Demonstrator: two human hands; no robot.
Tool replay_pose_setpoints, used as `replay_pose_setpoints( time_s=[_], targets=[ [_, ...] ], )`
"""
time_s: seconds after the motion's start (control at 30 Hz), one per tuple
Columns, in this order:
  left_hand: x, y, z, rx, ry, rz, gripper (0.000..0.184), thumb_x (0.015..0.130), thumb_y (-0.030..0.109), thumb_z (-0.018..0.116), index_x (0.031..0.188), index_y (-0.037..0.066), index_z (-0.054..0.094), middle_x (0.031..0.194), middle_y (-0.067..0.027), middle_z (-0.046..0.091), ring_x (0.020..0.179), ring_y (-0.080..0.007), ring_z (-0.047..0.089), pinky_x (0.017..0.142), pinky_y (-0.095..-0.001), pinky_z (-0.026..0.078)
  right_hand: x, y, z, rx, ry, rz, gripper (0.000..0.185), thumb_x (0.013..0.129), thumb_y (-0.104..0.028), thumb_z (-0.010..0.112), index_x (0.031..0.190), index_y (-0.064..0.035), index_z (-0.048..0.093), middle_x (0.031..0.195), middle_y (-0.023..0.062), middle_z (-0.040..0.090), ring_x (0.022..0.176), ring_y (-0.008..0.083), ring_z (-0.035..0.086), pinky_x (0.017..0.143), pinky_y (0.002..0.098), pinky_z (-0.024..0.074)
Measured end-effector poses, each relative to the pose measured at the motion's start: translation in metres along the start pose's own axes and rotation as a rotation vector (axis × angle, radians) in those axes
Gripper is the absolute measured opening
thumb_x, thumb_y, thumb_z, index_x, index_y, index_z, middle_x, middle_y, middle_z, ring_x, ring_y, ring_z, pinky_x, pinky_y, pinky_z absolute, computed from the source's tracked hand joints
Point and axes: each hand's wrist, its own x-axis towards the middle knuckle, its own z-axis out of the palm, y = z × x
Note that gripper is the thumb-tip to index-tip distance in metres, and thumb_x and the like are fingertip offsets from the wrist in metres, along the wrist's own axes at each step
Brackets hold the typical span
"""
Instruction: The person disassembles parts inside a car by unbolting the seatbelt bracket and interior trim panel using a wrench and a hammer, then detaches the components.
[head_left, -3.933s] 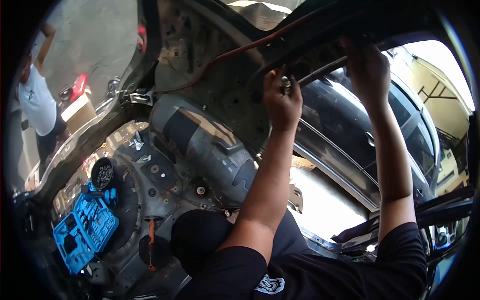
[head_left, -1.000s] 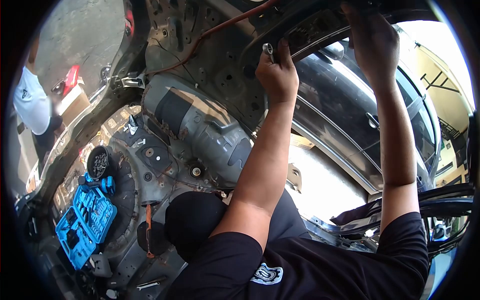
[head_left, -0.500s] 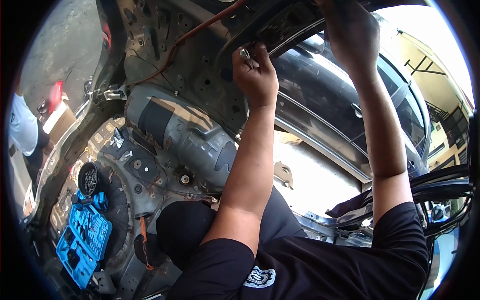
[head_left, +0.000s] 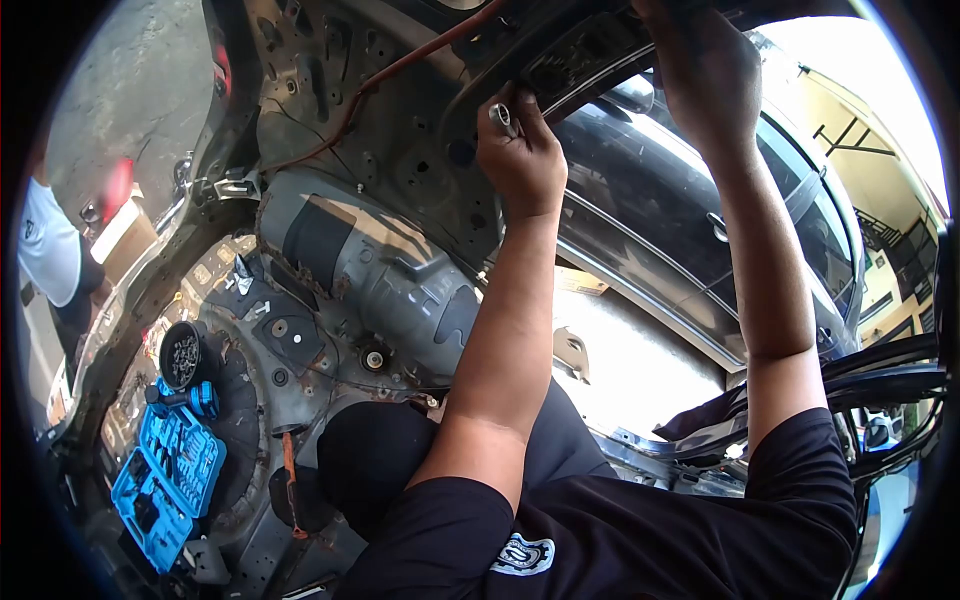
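My left hand (head_left: 523, 160) is raised to the dark metal body panel (head_left: 400, 110) inside a stripped car. Its fingers are closed around a shiny metal wrench (head_left: 502, 120), whose hollow round end pokes out of the fist. Beside that hand runs the edge of the door opening, with a pale strip (head_left: 600, 78) along it. Higher up and to the right, my right hand (head_left: 710, 85) reaches against the dark upper frame. Its fingertips are lost in shadow at the top edge, so what they touch is hidden.
A blue tool case (head_left: 170, 475) lies open on the bare floor, near a blue-and-black power tool (head_left: 183, 400) and a black bowl of small fasteners (head_left: 183, 357). A dark car (head_left: 660, 190) stands outside. Another person (head_left: 50, 245) is at the far left.
My left hand has turned slightly and shifted a little right and down in view, showing more of the wrench's round end. My right hand stays nearly in place.
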Motion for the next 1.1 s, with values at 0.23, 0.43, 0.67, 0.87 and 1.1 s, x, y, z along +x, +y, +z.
replay_pose_setpoints(
  time_s=[0.23,0.43,0.67,0.87,1.1],
  targets=[
    [0.001,0.004,0.002,-0.065,0.055,-0.143,0.031,0.103,0.020,0.066,0.118,-0.006,0.057,0.105,-0.0185,0.073,0.096,-0.0270,0.076,0.081,-0.0327,0.060,0.001,-0.006,0.000,-0.010,-0.052,0.134,0.031,0.098,-0.019,0.070,0.075,-0.0006,0.063,0.051,0.0053,0.056,0.044,0.0143,0.055,0.043,0.0340,0.0394],
    [0.003,0.010,-0.005,0.060,-0.103,-0.347,0.030,0.105,0.023,0.062,0.114,-0.005,0.056,0.102,-0.0180,0.073,0.093,-0.0296,0.076,0.081,-0.0325,0.061,-0.002,0.023,-0.002,-0.130,-0.053,-0.095,0.032,0.102,-0.038,0.067,0.097,-0.0083,0.076,0.062,0.0035,0.068,0.053,0.0115,0.067,0.049,0.0263,0.0499],
    [-0.005,0.000,0.006,-0.079,0.098,-0.072,0.027,0.105,0.015,0.060,0.122,-0.005,0.054,0.099,-0.0176,0.071,0.096,-0.0239,0.075,0.081,-0.0327,0.061,-0.003,0.018,0.000,-0.014,-0.057,-0.100,0.028,0.099,-0.034,0.072,0.092,-0.0073,0.074,0.058,0.0037,0.064,0.048,0.0105,0.061,0.046,0.0280,0.0436],
    [0.002,0.003,-0.002,-0.043,-0.102,-0.383,0.027,0.104,0.016,0.061,0.119,-0.005,0.054,0.096,-0.0170,0.069,0.089,-0.0219,0.074,0.077,-0.0307,0.058,-0.003,0.017,0.000,-0.011,-0.054,-0.098,0.028,0.099,-0.034,0.072,0.092,-0.0070,0.074,0.057,0.0036,0.064,0.050,0.0100,0.062,0.047,0.0268,0.0436],
    [-0.007,-0.008,0.002,-0.143,0.015,-0.121,0.020,0.105,0.016,0.060,0.105,-0.002,0.052,0.099,-0.0194,0.070,0.092,-0.0275,0.075,0.076,-0.0320,0.056,-0.002,0.024,0.000,-0.008,-0.046,-0.127,0.026,0.098,-0.033,0.074,0.091,-0.0076,0.074,0.058,0.0034,0.064,0.049,0.0098,0.061,0.046,0.0260,0.0420]
  ],
)
